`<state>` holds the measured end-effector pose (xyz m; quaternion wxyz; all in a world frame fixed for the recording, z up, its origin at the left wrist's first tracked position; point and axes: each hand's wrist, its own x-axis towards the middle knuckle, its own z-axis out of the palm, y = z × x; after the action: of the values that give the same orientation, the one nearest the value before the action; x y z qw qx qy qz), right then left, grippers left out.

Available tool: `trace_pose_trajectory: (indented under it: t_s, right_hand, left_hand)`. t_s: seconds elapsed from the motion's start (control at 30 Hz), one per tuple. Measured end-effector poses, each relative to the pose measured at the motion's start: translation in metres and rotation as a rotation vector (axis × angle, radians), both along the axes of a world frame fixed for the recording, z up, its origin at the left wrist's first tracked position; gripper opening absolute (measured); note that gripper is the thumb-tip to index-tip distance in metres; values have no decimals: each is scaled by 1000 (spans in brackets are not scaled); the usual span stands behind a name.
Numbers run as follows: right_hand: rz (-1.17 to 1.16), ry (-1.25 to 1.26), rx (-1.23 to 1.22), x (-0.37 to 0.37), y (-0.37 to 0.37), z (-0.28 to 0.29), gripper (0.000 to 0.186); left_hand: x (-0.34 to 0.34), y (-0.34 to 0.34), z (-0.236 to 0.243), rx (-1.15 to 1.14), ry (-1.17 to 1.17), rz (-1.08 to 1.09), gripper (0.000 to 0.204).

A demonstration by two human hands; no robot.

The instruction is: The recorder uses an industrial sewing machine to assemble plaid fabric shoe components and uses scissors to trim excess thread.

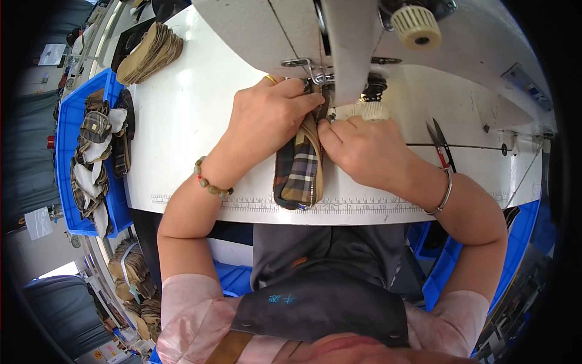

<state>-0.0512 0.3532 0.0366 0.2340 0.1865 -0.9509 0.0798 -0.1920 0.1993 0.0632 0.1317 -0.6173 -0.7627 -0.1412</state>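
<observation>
A plaid fabric piece with tan edging (297, 173) and a metal zipper (314, 185) along its right side lies lengthwise under the head of a white sewing machine (351, 54). My left hand (267, 112) bears down on its far left part, fingers bent and closed on the cloth close to the presser foot (322, 79). On the other side my right hand (364, 148) has its fingers curled in, thumb and forefinger pinching the piece's right edge by the zipper. The near end of the fabric rests flat across the ruler strip (376, 206). My fingertips partly hide the cloth at the needle.
Thread snips with a red handle (444, 145) lie right of my right hand. A blue bin (65, 164) full of plaid pieces stands at the table's left edge. A stack of tan pieces (148, 53) sits at the far left. Another blue bin (515, 242) is below right.
</observation>
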Motion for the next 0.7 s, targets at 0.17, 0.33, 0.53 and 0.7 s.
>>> trace_pose_trajectory:
  t_s: [0.17,0.33,0.53,0.7]
  right_hand:
    - [6,44,-50,0,-3,-1,10]
    - [-9,54,-43,0,-1,0,10]
    - [15,165,23,1,1,4,19]
    - [23,191,30,1,-4,5,21]
  left_hand:
    - [1,-1,0,10,-9,-2,24]
    - [1,1,1,29,-115,-14,28]
    - [1,-5,5,-44,4,-83,29]
    - [1,-6,5,-54,6,-67,28]
